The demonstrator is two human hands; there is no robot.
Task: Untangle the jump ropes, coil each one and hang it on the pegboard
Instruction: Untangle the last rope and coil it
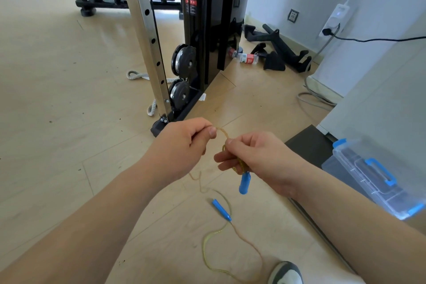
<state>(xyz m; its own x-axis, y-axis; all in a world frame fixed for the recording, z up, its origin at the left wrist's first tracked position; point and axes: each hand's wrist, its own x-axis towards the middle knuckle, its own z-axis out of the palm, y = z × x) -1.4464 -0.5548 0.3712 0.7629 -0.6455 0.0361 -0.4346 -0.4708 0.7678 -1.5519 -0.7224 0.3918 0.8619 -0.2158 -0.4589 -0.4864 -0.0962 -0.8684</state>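
Above the wooden floor [57, 76], toward its right-hand edge, held in mid-air: 1 jump rope [223, 133], thin yellow-tan cord, 2 blue handles.
Left hand [182, 145]: thumb and forefinger pinched the cord, remaining fingers curled in.
Right hand [262, 159]: fingers pinched a small bunch of cord loops, just beside the left hand; a short arc of cord ran between the 2 hands.
Handle 1 [244, 182] hung below the right hand, off the floor.
Handle 2 [221, 210] lay on the floor beneath, slack cord trailing from it in a wide loop toward 1 grey-and-white shoe [285, 273].
Clear storage box [373, 177], blue latches, sat by the floor's right edge.
Steel-and-black gym frame [147, 30] stood farther back, white braided rope [136, 75] at its foot.
1 plastic bottle [247, 58] lay on its side near the wall edge.
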